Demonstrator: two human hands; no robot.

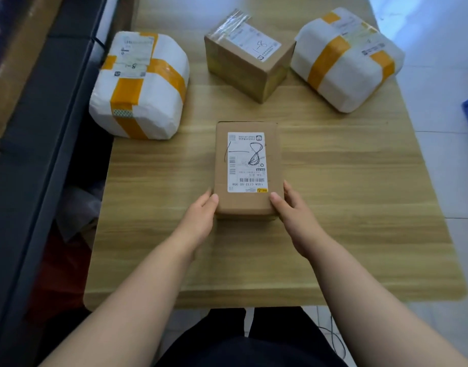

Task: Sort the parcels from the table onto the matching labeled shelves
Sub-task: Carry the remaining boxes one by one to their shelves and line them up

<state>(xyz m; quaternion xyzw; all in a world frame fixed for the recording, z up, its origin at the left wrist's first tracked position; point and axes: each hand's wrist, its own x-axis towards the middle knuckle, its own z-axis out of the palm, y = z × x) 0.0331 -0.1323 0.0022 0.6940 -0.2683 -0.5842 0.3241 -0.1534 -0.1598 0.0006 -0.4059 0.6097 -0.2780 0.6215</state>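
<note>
Clamping the flat brown parcel (247,168) at its near corners between left grip (201,215) and right grip (293,218), pressing thumbs onto the top and curling fingers down the sides. Seemingly resting it flat mid-desk (360,194), label up with a handwritten 1-8, probably for reading the shelf code. Keeping well apart from the left white parcel (140,86), brown box (248,62) and right white parcel (346,59) lining the far edge. Leaving bare desk nearer and rightward for lifting; crowding only against the dark frame (42,128) on the left.

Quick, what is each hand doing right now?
Left hand: grips the near left corner of the flat cardboard box.
Right hand: grips the box's near right corner.
</note>
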